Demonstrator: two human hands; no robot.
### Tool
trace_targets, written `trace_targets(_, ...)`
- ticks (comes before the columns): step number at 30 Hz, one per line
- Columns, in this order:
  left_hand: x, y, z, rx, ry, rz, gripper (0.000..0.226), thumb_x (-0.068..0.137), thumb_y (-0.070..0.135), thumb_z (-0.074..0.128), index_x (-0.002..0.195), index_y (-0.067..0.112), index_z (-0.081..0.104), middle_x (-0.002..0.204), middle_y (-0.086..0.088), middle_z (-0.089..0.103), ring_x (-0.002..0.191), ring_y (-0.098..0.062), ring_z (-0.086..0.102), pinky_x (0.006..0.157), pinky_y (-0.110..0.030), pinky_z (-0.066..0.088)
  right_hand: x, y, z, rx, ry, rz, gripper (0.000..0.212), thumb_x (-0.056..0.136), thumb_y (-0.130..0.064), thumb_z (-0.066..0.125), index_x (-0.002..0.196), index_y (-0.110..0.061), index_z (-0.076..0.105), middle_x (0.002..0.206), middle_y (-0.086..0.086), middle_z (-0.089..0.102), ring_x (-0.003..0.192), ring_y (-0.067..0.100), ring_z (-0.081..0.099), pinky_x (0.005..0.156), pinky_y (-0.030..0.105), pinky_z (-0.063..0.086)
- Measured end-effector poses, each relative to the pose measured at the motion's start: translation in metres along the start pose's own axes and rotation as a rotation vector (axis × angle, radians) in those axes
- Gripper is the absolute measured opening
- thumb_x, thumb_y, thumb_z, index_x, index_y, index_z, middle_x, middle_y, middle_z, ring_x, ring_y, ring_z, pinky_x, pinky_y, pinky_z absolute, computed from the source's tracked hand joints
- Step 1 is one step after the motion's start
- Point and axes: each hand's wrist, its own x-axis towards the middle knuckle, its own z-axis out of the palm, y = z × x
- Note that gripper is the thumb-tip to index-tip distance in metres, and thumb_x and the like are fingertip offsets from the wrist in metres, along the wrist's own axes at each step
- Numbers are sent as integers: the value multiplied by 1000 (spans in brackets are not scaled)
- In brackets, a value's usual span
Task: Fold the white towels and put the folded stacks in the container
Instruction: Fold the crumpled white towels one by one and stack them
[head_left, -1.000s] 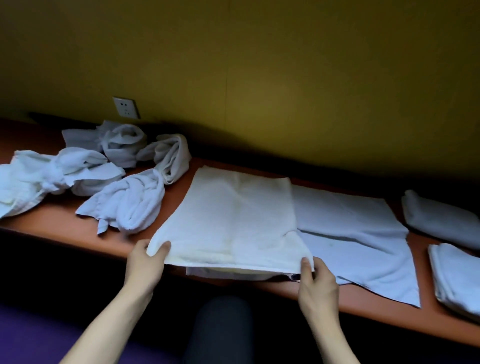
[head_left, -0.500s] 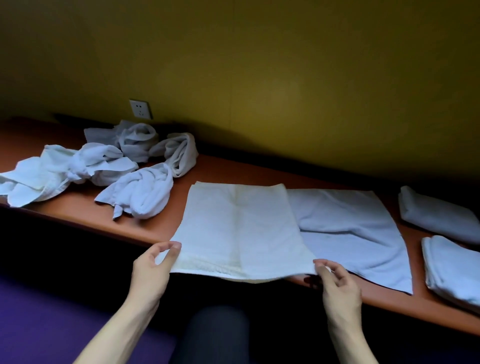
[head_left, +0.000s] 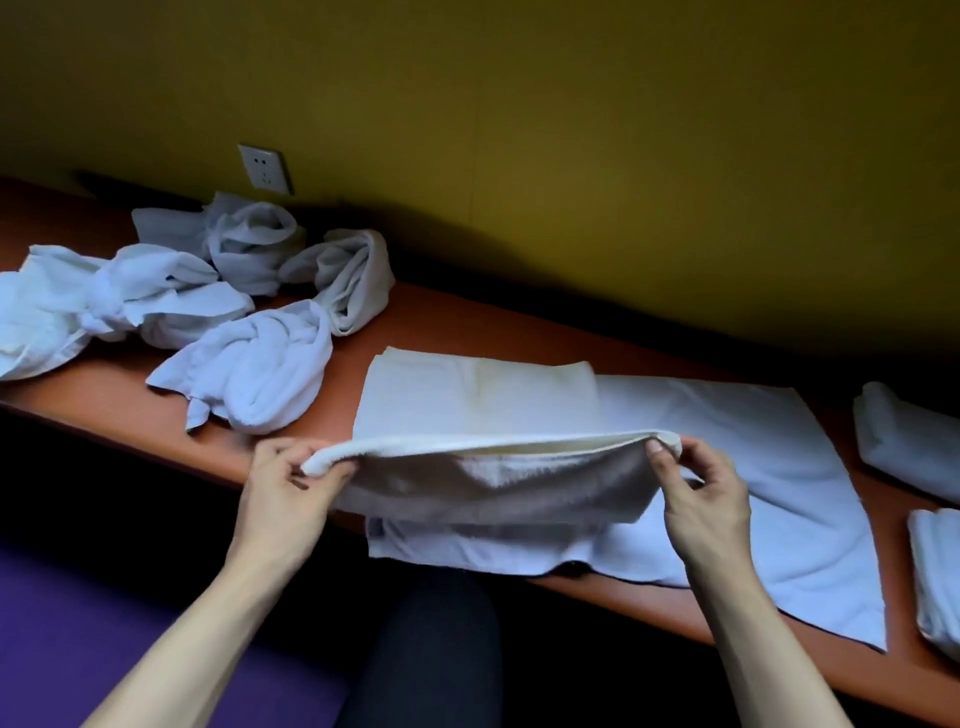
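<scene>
— Lifted since a moment ago: the near edge of the cream towel (head_left: 478, 405), which lay flat with its front hanging at the surface's edge, is now raised and carried toward the wall. What carries it all?

— An orange-brown surface (head_left: 467, 327) running along a yellow wall (head_left: 571, 130). The cream towel lies mid-surface, its far part flat, its near part held up in the air as a fold.

— And beneath it?

— A flat white towel (head_left: 769, 467), spread to the right and overhanging the near edge. At the left lies a heap of knotted, crumpled towels (head_left: 208, 312); at the far right, two folded towels (head_left: 914, 441), one behind the other.

— The hands?

— Each pinches a corner of the raised fold. The left hand (head_left: 283, 486) closes thumb and fingers on the left corner; the right hand (head_left: 701, 488) grips the right corner the same way. The cloth sags a little between them.

— Anything smaller?

— A white wall socket (head_left: 265, 169) above the heap.
</scene>
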Motion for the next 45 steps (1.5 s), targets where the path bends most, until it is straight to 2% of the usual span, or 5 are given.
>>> trace_targets(15,146,18,83,171,48,-5,53,98,51,52,67,7,52,62,-5,54,63,-19,49,56,-34,34,134,17,101,-139,9,-35,23,101,-38,53,102,-19,64,89,-7,65,81,7,60,63,22,45)
trace_targets(23,163,-10,111,429,22,208,61,95,52,54,141,12,42,136,-17,52,124,-35,50,104,-47,41,153,37,131,-272,-97,84,30,101,-40,53,118,-15,54,99,1,59,87,20,56,64,27,38)
trace_targets(32,57,-37,144,846,-484,556,58,100,61,17,154,41,31,164,1,26,152,-29,19,120,-46,12,98,40,92,-622,-265,272,38,93,-48,56,119,-22,47,106,4,58,87,24,54,67,31,40)
trace_targets(41,65,-38,140,870,-591,531,60,100,62,11,157,45,3,168,9,-7,154,-20,-12,122,-42,-6,107,17,91,-205,-409,587,35,80,-29,80,104,-4,70,93,13,77,83,33,74,78,43,60)
trace_targets(45,64,-40,113,826,-419,408,59,99,55,21,154,38,32,165,-2,23,152,-29,17,122,-48,10,99,-12,99,-145,-369,387,17,85,-24,75,100,-16,73,97,7,77,88,27,73,85,43,58)
